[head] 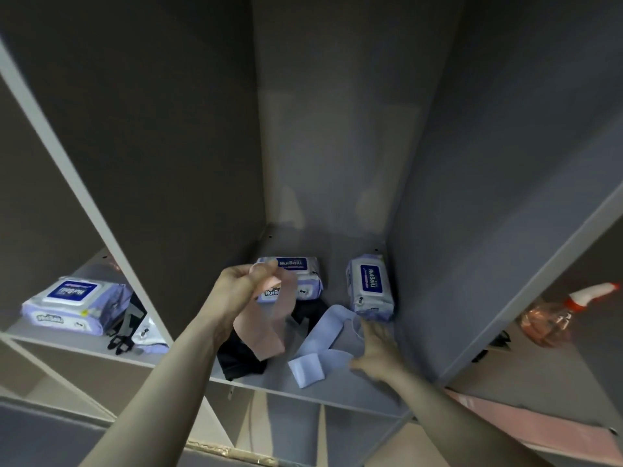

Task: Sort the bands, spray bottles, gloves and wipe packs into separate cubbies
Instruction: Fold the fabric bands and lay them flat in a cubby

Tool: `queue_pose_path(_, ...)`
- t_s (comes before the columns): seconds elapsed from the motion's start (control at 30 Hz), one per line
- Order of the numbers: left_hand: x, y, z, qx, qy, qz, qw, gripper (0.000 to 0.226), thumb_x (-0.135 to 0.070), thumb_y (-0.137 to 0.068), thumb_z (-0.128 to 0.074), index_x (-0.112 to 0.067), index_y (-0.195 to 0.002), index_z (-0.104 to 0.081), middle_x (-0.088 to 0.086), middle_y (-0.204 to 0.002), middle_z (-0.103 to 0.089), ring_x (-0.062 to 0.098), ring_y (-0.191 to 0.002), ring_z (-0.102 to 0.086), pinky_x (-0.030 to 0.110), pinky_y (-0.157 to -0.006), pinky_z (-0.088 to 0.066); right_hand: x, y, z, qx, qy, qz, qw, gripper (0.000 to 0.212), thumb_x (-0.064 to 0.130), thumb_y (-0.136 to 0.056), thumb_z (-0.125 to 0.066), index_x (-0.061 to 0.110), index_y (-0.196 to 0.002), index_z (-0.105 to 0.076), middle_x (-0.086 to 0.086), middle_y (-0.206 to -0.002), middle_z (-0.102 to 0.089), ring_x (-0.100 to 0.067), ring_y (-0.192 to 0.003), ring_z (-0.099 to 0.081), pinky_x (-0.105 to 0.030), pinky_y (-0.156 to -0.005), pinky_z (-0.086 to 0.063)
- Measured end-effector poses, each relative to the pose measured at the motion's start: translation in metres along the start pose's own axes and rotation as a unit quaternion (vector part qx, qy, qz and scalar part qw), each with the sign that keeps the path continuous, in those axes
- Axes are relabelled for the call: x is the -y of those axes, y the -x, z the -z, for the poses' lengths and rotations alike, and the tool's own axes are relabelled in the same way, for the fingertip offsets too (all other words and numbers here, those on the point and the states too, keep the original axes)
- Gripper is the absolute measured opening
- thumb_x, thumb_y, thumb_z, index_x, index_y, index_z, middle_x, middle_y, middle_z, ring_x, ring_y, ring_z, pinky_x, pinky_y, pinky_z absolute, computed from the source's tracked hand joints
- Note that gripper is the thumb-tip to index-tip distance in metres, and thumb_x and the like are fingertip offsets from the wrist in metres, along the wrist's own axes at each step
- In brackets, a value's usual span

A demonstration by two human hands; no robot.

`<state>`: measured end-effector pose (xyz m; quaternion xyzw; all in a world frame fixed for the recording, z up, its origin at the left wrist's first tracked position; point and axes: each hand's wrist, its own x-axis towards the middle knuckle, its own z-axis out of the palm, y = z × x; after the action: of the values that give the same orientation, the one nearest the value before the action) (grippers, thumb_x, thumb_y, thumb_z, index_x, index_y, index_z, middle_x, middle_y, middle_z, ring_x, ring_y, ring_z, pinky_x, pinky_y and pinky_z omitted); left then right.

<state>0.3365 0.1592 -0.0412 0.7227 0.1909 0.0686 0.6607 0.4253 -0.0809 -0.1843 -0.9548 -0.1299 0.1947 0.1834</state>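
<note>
Shelf unit [340,397] of grey cubbies, seen from above and in front. Both arms reached into middle cubby.

Wipe pack [64,306] in left-hand cubby, well left of left hand, lying flat; black glove [126,326] just beside it.

Spray bottle [553,318], pinkish with white-and-red trigger, in right-hand cubby, well right of right hand, lying on its side.

Two stacked wipe packs [296,279] just behind left hand, partly hidden by it. Upright wipe pack [370,287] just beyond right hand, against cubby's right wall.

Second black glove [241,360] on shelf floor beneath left hand.

Pale blue band [325,342] loose on shelf floor, touching right hand.

Pink band [266,326] hung down from left hand.

Left hand [241,294] raised, fingers curled round top of pink band.

Right hand [377,350] low, fingers spread wide, resting on blue band; held nothing.
</note>
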Motion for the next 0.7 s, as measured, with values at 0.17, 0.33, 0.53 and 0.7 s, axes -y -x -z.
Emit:
queue_pose_path(0.17, -0.012, 0.002, -0.004, 0.004, 0.021, -0.021, 1.0, 0.042, -0.043, -0.086, -0.064, -0.004, -0.077, -0.076, 0.014, -0.075, -0.071, 0.018, -0.071, -0.06, 0.028, -0.075, -0.047, 0.069, 0.022, 0.042, 0.029, -0.362, 0.078, 0.928, 0.076, 0.047, -0.076, -0.072, 0.031, -0.142, -0.037, 0.015, -0.143, -0.037, -0.008, -0.136, -0.031, -0.034, -0.112, -0.03)
queue_pose_path(0.33, -0.028, 0.007, -0.007, -0.009, 0.056, -0.062, 0.996, 0.048, -0.046, -0.085, -0.064, -0.003, -0.064, -0.064, 0.014, -0.062, -0.055, 0.015, -0.052, -0.046, 0.025, -0.057, -0.038, 0.111, 0.047, 0.066, 0.124, -0.432, 0.164, 0.878, 0.024, 0.02, -0.092, -0.06, 0.01, -0.113, -0.066, -0.008, -0.113, -0.07, -0.018, -0.108, -0.064, -0.03, -0.096, -0.047)
queue_pose_path(0.53, -0.027, 0.012, 0.004, -0.017, 0.086, -0.092, 0.992, 0.054, -0.045, -0.087, -0.059, 0.007, -0.074, -0.066, 0.013, -0.063, -0.065, 0.019, -0.058, -0.058, 0.027, -0.064, -0.05, 0.12, 0.067, 0.092, 0.11, -0.612, 0.139, 0.771, 0.023, 0.028, -0.086, -0.056, 0.007, -0.094, -0.06, 0.004, -0.059, -0.06, -0.009, -0.049, -0.055, -0.022, -0.053, -0.044)
queue_pose_path(0.7, -0.028, 0.017, 0.007, -0.016, 0.095, -0.101, 0.99, 0.048, -0.049, -0.088, -0.057, -0.006, -0.068, -0.066, 0.019, -0.069, -0.066, 0.023, -0.063, -0.06, 0.027, -0.065, -0.05, 0.122, 0.083, 0.11, 0.032, -0.368, 0.193, 0.909, 0.072, 0.051, -0.058, -0.084, 0.033, -0.118, -0.048, 0.006, -0.104, -0.063, 0.003, -0.075, -0.061, -0.017, -0.063, -0.048)
